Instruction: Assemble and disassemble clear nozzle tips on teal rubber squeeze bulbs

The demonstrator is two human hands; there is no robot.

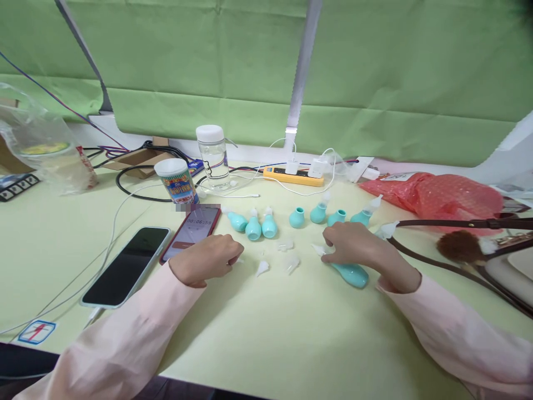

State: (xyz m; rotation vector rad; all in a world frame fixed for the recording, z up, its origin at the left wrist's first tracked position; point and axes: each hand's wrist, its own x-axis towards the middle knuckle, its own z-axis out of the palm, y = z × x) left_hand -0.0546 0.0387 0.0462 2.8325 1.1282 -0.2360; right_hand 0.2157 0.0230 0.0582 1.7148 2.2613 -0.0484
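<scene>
My left hand (210, 258) is closed, fingers curled down near the table; a small clear bit shows by its fingertips, and whatever they pinch is hidden. My right hand (353, 244) has thumb and index finger around the neck of a teal bulb nasal aspirator (353, 275), which lies with its white tip to the left. Between the hands are loose translucent nozzle pieces (262, 269). Behind them stand three teal bulbs with tips (253, 228). Further right is a row of teal bulbs, one an open-mouthed bulb (297, 218), another fitted with a tip (363, 216).
A black-screened phone (127, 266) and a red-cased phone with a timer (191, 230) lie at left. Behind are a printed cup (179, 183), a water bottle (214, 158) and a yellow power strip (291, 176). Right are a red plastic bag (453, 197) and a brown strap (458, 224).
</scene>
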